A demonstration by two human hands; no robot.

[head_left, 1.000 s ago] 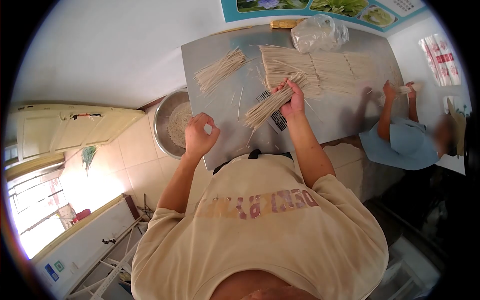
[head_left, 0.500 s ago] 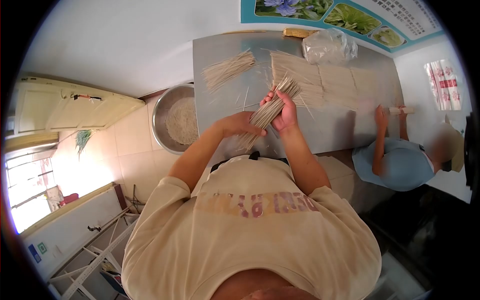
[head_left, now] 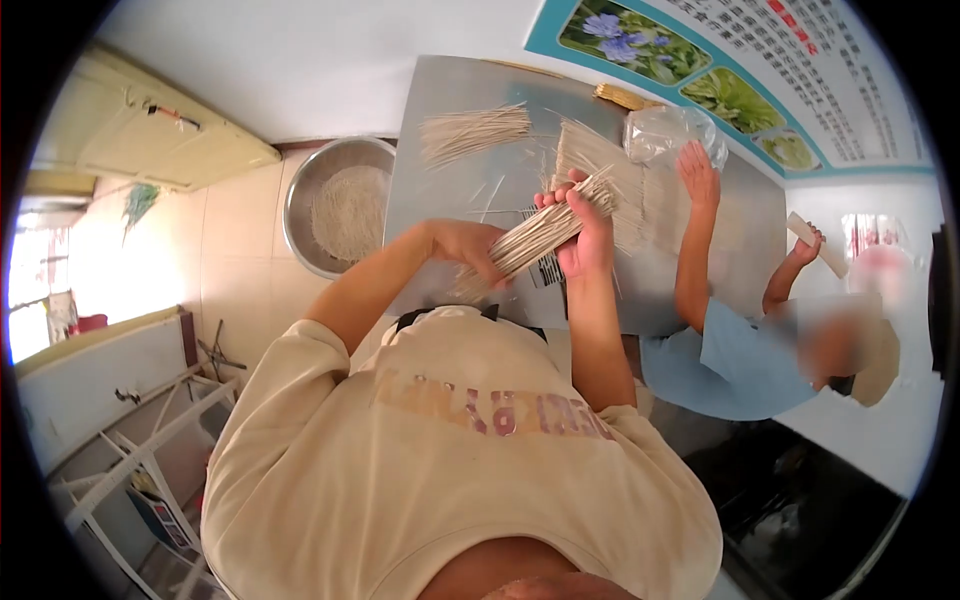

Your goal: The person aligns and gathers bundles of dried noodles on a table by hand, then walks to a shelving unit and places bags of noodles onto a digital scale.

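Steel table (head_left: pixel 750 240) in front of my grip. Across it, beyond my right hand (head_left: pixel 585 235) and a bit to its right, a broad spread of dried noodles (head_left: pixel 590 150), by the look of them, ungathered. Steel basin (head_left: pixel 300 200) left of my grip, past my left hand (head_left: pixel 470 245), with a heap of pale strands inside. Smaller noodle pile (head_left: pixel 475 135) beyond my left hand, also loose, tips ragged. I'd judge it partway: one handful is gathered, far more lies loose, and I see no tie or wrapper on mine.

The handful is a noodle bundle (head_left: pixel 543 235), in the air over the near part of the table, between my hands. My right fingers and thumb wrap round its upper part; my left is at the lower end, but blur there, so can't tell if it's clasping or just pressing. Bundle is pale beige, thick, strands mostly straight and side by side, slanting down from right to left. Upper tips poke out past my right thumb, uneven; lower tips smeared, can't judge how level. Striped piece (head_left: pixel 547 270) just below my right grip, partly covered. A few stray strands (head_left: pixel 488 195) on the steel beyond my left hand.
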